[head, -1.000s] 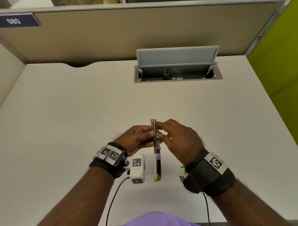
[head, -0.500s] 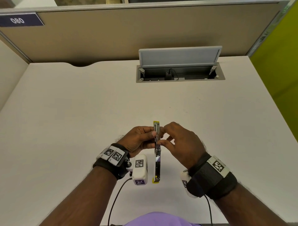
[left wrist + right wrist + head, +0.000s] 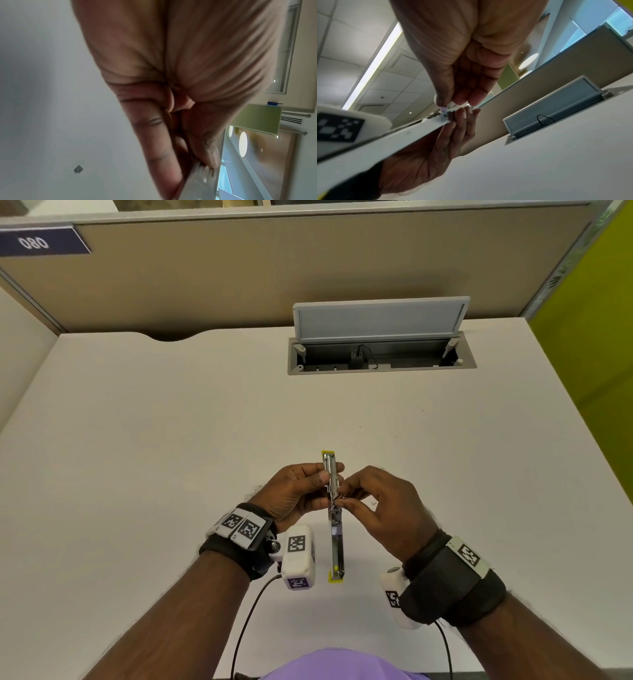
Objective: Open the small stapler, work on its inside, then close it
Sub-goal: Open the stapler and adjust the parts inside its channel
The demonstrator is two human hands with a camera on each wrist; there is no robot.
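From the head view, the small stapler (image 3: 334, 518), swung open into one long strip, is held above the near middle of the white desk (image 3: 137, 440), the left hand (image 3: 298, 494) gripping its far half while the right hand (image 3: 380, 508) pinches at its hinge. The left wrist view shows only curled fingers (image 3: 154, 135) against blurred metal. The right wrist view shows right fingertips (image 3: 443, 100) nipping the stapler's mechanism, with the desk's open cable box (image 3: 556, 108) beyond.

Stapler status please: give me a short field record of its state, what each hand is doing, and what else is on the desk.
stapler: opened out flat, held above the desk, yellow ends pointing away from and toward the person
left hand: grips the far half from the left side
right hand: fingertips pinch at the metal parts near the hinge
desk: white
cable hatch: lid raised, at the far edge
task stage: inside work under way, not closed
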